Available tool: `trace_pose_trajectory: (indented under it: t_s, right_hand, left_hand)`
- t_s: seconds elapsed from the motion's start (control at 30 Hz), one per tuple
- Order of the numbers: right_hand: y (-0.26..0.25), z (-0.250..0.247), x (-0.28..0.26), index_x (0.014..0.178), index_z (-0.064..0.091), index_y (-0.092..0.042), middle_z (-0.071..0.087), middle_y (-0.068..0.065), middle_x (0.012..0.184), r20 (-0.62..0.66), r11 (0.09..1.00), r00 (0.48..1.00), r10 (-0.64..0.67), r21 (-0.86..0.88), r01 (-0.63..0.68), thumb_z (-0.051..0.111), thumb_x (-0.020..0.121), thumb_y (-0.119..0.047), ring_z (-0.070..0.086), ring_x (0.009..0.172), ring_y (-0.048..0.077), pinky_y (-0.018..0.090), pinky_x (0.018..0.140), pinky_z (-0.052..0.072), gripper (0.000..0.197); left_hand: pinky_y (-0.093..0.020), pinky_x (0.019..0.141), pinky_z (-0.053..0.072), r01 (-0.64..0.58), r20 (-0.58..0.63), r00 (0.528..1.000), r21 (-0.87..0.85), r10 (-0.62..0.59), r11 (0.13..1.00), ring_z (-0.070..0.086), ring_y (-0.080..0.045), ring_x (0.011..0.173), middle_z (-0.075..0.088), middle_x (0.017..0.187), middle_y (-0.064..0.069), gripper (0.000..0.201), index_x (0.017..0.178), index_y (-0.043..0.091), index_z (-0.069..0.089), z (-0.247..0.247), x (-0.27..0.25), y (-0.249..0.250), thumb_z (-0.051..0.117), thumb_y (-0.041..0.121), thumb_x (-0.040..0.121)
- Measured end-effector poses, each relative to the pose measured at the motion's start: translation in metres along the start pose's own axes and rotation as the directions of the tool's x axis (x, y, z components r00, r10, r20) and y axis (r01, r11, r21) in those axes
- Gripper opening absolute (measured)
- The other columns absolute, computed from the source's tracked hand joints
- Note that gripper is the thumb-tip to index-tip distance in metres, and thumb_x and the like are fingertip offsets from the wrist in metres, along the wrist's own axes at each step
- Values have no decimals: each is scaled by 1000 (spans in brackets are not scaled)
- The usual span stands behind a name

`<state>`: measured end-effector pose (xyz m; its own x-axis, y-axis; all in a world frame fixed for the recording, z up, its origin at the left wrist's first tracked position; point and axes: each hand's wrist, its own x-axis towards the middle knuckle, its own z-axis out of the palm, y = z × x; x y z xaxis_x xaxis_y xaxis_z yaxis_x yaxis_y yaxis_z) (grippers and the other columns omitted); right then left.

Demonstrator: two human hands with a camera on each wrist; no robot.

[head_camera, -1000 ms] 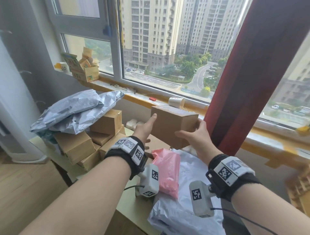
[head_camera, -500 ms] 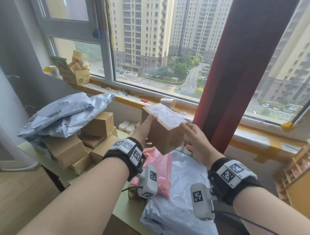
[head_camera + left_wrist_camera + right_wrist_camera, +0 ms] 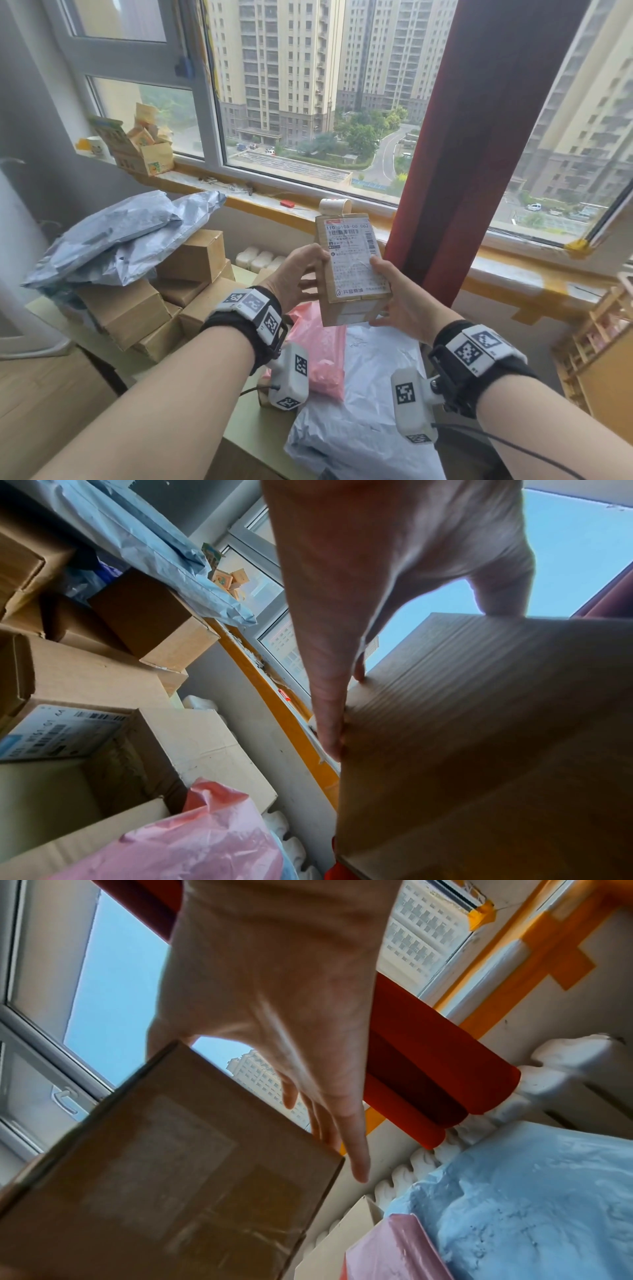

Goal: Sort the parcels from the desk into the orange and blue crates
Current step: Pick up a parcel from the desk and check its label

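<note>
You are holding a tall brown cardboard parcel (image 3: 351, 270) between both hands, lifted clear above the desk in front of the window, with its white printed shipping label (image 3: 352, 255) facing you. Your left hand (image 3: 296, 275) is gripping its left side, thumb on the labelled face near the edge and fingers wrapping behind; in the left wrist view those fingers (image 3: 330, 710) are pressing along the corrugated side of the parcel (image 3: 479, 737). Your right hand (image 3: 399, 301) is gripping the right side, thumb lying on the label's edge and fingers supporting the lower corner. In the right wrist view, the right hand (image 3: 274, 1001) is reaching over the taped face of the parcel (image 3: 171, 1164), with one finger (image 3: 354, 1145) pointing straight past the box edge.

Below the parcel, a pink plastic mailer bag (image 3: 323, 356) is lying on the pale green desk (image 3: 253, 428), overlapping a large grey-blue plastic mailer bag (image 3: 363, 411). To your left, a stack of plain brown cardboard boxes (image 3: 150, 301) is sitting on the desk, with two crumpled grey plastic mailer bags (image 3: 120, 236) lying on top. An open cardboard box (image 3: 85, 777) is showing beside the pink bag in the left wrist view. A dark red curtain (image 3: 479, 137) is hanging just right of the parcel. The orange and blue crates are not showing in any view.
</note>
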<state>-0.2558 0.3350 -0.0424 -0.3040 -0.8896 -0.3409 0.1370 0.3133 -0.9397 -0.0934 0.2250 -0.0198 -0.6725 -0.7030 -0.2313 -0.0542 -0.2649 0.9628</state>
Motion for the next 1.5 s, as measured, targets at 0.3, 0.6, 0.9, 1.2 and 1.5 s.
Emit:
trace_pose_trajectory:
  t_s: [0.3,0.6,0.9,1.2,1.5]
  right_hand:
    - [5,-4,2,125,60,-21,68,11,122,-55,995,998,-16,97,21,58,91,-51,65,112,30,55,101,49,45]
    - [8,-11,6,124,60,-20,68,12,123,-83,989,997,-10,146,22,58,92,-48,63,116,31,57,103,46,43]
    - [11,-20,4,126,59,-21,68,12,124,-110,990,994,-13,139,28,57,92,-50,63,116,31,55,102,48,44]
    - [23,-48,-16,123,61,-24,70,9,122,-199,976,980,-26,208,68,56,94,-48,63,117,31,57,103,45,38]
    - [42,-94,-77,125,59,-25,69,7,123,-418,956,908,-9,263,131,62,85,-53,65,115,27,50,92,52,49]
  left_hand:
    - [-44,88,55,60,9,998,55,-61,997,66,-28,100,67,114,-14,49,113,20,60,9,6,-6,66,51,76]
    - [-38,83,56,35,49,998,58,-38,998,65,-23,91,68,99,-9,21,102,21,60,14,18,-11,55,39,93]
    - [-42,91,54,40,95,994,62,-46,997,64,-24,92,67,102,-10,23,103,21,61,20,29,-14,54,41,93]
    - [-37,84,56,59,221,972,78,-75,995,66,-23,87,68,97,-8,26,105,18,60,53,47,-22,53,40,93]
    - [-36,83,54,30,456,884,172,-106,985,65,-23,98,68,105,-8,28,110,21,60,131,56,-35,50,42,95]
